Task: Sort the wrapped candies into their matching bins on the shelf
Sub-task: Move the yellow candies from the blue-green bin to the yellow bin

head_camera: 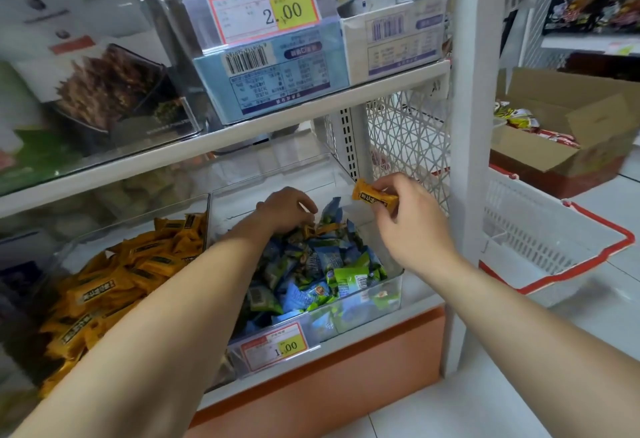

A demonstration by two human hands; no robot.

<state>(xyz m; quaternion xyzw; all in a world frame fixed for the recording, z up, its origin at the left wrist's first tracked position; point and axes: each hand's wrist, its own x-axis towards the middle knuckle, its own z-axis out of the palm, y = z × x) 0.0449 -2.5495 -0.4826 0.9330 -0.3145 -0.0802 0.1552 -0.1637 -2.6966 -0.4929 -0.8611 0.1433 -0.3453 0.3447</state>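
Two clear bins stand on the bottom shelf. The left bin point(204, 205) is heaped with orange wrapped candies point(114, 285). The right bin point(391, 285) holds blue and green wrapped candies point(322, 271), with an orange candy point(323, 229) among them near the back. My left hand point(287, 209) reaches deep into the right bin, fingers curled down onto that orange candy; whether it grips it is unclear. My right hand point(405, 216) hovers above the right bin's far right corner and pinches one orange wrapped candy point(372, 195).
A price tag point(277, 346) reading 1.00 hangs on the right bin's front. The upper shelf point(242, 129) carries boxed goods behind a 2.00 tag. A white post point(467, 160) rises at the right, beside a white basket with red handles point(554, 247). A cardboard box point(571, 132) sits behind.
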